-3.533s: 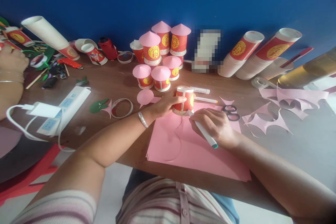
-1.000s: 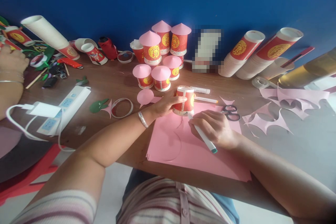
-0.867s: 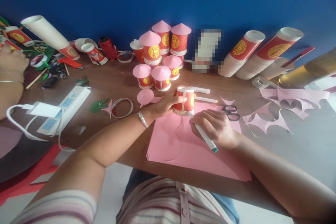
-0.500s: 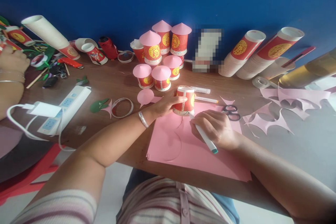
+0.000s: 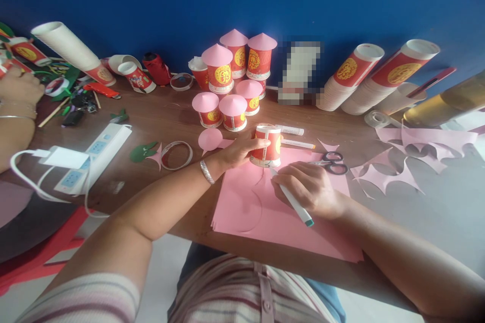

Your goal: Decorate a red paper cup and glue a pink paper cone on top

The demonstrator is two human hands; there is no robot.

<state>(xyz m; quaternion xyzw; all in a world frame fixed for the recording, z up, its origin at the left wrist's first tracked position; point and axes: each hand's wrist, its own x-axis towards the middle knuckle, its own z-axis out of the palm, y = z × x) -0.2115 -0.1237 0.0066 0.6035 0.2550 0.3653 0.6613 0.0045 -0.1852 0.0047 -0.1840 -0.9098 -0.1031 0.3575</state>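
One co-worker's hand [image 5: 18, 86]: at the far left, beside a jumble of small tools; what it holds I cannot tell.
White cup stack [image 5: 64, 48]: leaning, its open mouth raised toward the upper left.
Power strip [image 5: 93, 159]: lying aslant on the counter [image 5: 159, 116], a white charger [image 5: 68, 157] plugged in.
Green paper piece [image 5: 142, 153]: flat, just left of a pale ring [image 5: 177, 155].
Pink-roofed cups [image 5: 232, 111]: six in view, grouped near the blue wall [image 5: 170, 0].
Left hand [image 5: 244, 147]: curled around the red cup, thumb across its front.
Red cup [image 5: 272, 147]: upright in that grip, at the far edge of the pink sheets [image 5: 242, 207], its pale lower band marked with small lines.
White marker [image 5: 295, 201]: slanted, tip close to the cup's lower edge; contact I cannot tell.
Right hand [image 5: 308, 186]: fingers closed round the marker, above the sheets.
Scissors [image 5: 335, 166]: just beyond the right hand, handles rightward.
Two cup stacks [image 5: 396, 74]: leaning at the wall.
Pink offcuts [image 5: 388, 177]: scattered on the right.
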